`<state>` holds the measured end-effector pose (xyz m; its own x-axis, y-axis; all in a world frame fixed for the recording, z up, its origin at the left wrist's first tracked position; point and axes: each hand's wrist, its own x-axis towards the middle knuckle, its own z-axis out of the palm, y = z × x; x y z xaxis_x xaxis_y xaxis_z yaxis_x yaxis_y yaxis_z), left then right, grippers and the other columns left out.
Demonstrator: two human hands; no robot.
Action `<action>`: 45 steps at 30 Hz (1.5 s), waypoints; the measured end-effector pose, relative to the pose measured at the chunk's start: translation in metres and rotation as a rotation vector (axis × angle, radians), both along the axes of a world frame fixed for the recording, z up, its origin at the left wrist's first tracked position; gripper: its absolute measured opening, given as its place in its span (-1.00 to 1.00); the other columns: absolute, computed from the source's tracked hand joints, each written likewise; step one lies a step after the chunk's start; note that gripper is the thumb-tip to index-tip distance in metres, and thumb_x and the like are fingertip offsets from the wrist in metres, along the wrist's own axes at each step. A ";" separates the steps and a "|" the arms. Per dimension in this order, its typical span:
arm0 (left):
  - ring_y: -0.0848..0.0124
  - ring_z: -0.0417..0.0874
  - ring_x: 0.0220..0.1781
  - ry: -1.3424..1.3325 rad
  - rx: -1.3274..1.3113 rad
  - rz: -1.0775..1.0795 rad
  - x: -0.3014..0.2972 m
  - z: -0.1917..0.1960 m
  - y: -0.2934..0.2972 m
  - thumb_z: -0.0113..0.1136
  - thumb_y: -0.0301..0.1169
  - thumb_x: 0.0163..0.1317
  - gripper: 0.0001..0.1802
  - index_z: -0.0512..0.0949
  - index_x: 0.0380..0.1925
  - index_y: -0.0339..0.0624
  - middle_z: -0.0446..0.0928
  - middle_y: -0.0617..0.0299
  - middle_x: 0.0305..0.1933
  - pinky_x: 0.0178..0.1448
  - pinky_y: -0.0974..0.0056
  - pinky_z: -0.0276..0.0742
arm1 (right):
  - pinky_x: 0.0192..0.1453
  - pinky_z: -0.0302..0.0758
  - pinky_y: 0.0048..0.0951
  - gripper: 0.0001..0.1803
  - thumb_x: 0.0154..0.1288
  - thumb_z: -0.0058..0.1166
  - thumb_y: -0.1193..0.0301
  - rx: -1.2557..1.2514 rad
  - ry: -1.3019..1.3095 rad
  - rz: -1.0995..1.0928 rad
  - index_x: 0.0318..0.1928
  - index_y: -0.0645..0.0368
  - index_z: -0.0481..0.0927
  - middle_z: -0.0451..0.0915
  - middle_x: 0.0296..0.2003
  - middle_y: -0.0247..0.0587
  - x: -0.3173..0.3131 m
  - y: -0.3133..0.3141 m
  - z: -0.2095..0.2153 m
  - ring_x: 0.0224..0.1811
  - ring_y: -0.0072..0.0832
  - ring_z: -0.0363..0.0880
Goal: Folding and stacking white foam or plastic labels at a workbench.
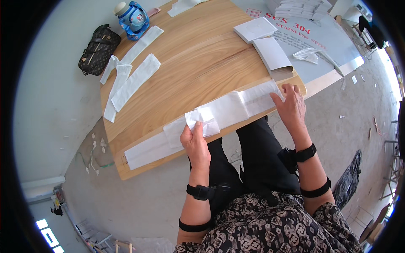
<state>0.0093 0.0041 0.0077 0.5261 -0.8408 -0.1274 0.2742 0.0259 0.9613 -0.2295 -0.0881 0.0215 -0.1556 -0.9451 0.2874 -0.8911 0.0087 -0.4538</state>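
Observation:
Along the near edge of the wooden table lies a long band of overlapping white strips (pixel 223 110), thin and slightly shiny. My left hand (pixel 196 147) pinches a small folded white sheet (pixel 209 126) between thumb and fingers, just over the middle of the band. Whether it is paper or plastic, I cannot tell. At the band's right end is my right hand (pixel 294 109), thumb and forefinger apart, the thumb close to the strip. Nothing shows in its grip, though the undersides of the fingers are partly hidden.
More white strips (pixel 135 80) lie at the table's left, beside a dark patterned bag (pixel 99 50) and a blue bottle (pixel 134 21). Two white boxes (pixel 273 54) sit at the right, one open-ended. Beyond is a grey sheet-covered surface (pixel 308 46) with stacked white packs (pixel 300 7).

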 end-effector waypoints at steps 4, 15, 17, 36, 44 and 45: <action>0.52 0.54 -0.09 -0.127 0.077 -0.076 0.004 0.007 -0.002 0.10 -0.44 0.35 -0.75 0.55 -0.09 -0.42 0.59 0.21 -0.12 0.05 0.36 0.43 | 0.01 0.45 -0.18 -0.73 0.08 0.25 0.31 0.269 -0.113 -0.033 -0.33 0.24 0.54 0.52 -0.19 -0.05 -0.006 0.000 0.001 0.02 -0.11 0.49; 0.56 0.50 -0.17 -0.256 0.153 -0.142 0.009 0.008 -0.004 0.10 -0.45 0.33 -0.79 0.58 -0.18 -0.40 0.60 0.29 -0.20 -0.01 0.38 0.40 | -0.36 0.39 -0.52 -0.79 0.02 0.25 0.49 0.219 -0.994 0.190 -0.30 0.32 0.58 0.51 -0.51 -0.26 0.023 -0.001 0.009 -0.42 -0.65 0.44; 0.56 0.51 -0.16 -0.260 0.158 -0.145 0.009 0.007 -0.002 0.10 -0.46 0.32 -0.80 0.58 -0.17 -0.39 0.60 0.29 -0.20 0.00 0.38 0.41 | -0.34 0.40 -0.51 -0.81 0.04 0.25 0.50 0.199 -1.056 0.234 -0.33 0.31 0.56 0.53 -0.47 -0.23 0.052 0.008 0.014 -0.41 -0.61 0.46; 0.31 0.61 -0.02 0.059 -0.138 0.294 0.022 0.031 0.018 0.08 -0.48 0.25 -0.73 0.52 -0.09 -0.42 0.59 0.09 -0.07 0.09 0.21 0.51 | 0.04 0.47 -0.19 -0.83 -0.01 0.22 0.56 -0.098 -0.512 0.650 -0.39 0.28 0.49 0.51 -0.09 -0.02 0.133 0.044 -0.014 -0.03 -0.05 0.46; 0.25 0.60 0.04 0.068 -0.160 0.286 0.025 0.037 0.010 0.07 -0.48 0.25 -0.67 0.49 -0.01 -0.44 0.57 0.06 -0.02 0.14 0.18 0.50 | 0.10 0.46 -0.21 -0.74 0.02 0.33 0.39 -0.081 -0.346 0.766 -0.33 0.33 0.62 0.50 0.03 0.03 0.127 0.047 -0.008 0.04 -0.06 0.45; 0.32 0.61 -0.01 0.034 -0.157 0.283 0.022 0.037 0.009 0.09 -0.48 0.26 -0.71 0.52 -0.05 -0.42 0.59 0.10 -0.05 0.11 0.23 0.49 | 0.10 0.46 -0.21 -0.74 0.02 0.33 0.39 -0.081 -0.345 0.765 -0.33 0.33 0.62 0.50 0.03 0.03 0.126 0.047 -0.006 0.04 -0.06 0.45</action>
<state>0.0313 0.0129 0.0448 0.7397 -0.6723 -0.0291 0.2669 0.2535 0.9298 -0.1035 -0.0416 0.0153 0.4280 -0.8041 0.4125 -0.4488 -0.5853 -0.6753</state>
